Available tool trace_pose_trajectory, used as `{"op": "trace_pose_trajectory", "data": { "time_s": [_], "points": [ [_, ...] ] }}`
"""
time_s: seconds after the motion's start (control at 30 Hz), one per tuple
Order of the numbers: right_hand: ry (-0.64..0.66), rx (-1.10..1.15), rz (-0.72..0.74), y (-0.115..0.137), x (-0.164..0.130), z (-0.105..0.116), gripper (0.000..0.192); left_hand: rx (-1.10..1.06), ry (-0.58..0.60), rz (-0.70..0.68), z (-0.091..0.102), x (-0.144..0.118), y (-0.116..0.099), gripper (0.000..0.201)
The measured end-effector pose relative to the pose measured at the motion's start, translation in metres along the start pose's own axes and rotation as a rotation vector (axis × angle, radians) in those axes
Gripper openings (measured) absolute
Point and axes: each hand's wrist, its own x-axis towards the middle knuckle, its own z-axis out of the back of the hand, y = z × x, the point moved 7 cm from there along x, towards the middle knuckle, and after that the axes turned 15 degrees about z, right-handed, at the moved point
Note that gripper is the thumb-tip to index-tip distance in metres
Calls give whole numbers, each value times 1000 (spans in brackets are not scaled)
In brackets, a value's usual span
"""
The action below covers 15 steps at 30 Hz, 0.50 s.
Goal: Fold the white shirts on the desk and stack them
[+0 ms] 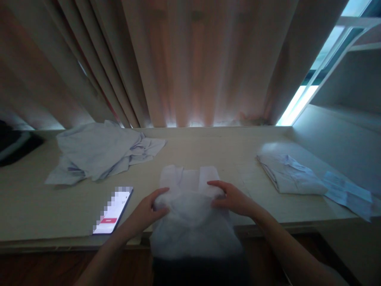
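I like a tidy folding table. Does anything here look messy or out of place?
Yes. A crumpled heap of shirts lies unfolded at the far left, unlike the folded shirt on the right. The white shirt under both hands hangs over the table's near edge.

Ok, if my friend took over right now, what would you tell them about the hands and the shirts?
Left hand: pressed on the white shirt, at its left edge.
Right hand: resting on the same shirt's right side.
The shirt is partly folded, its lower end hanging over the table edge.
Folded shirt lies to the right; crumpled shirts wait at the left.
A phone lies beside the left hand.
Left: finishing this fold, then the pile.
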Motion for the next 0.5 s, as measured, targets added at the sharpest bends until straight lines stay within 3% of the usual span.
{"op": "trace_pose_trajectory", "data": {
  "time_s": [0.13,0.23,0.37,0.5],
  "points": [
    [58,-272,30,13,-17,-8,61,108,13,41,-7,-21,1,63],
    [103,-495,107,24,-27,-16,35,234,-29,9,-10,-35,-4,50],
    [59,-682,263,45,-33,-20,17,508,-139,-141,-13,-47,-15,33],
    [-40,-654,336,61,-34,-5,17,495,-335,-376,-1,-59,-32,28]
  ]
}}
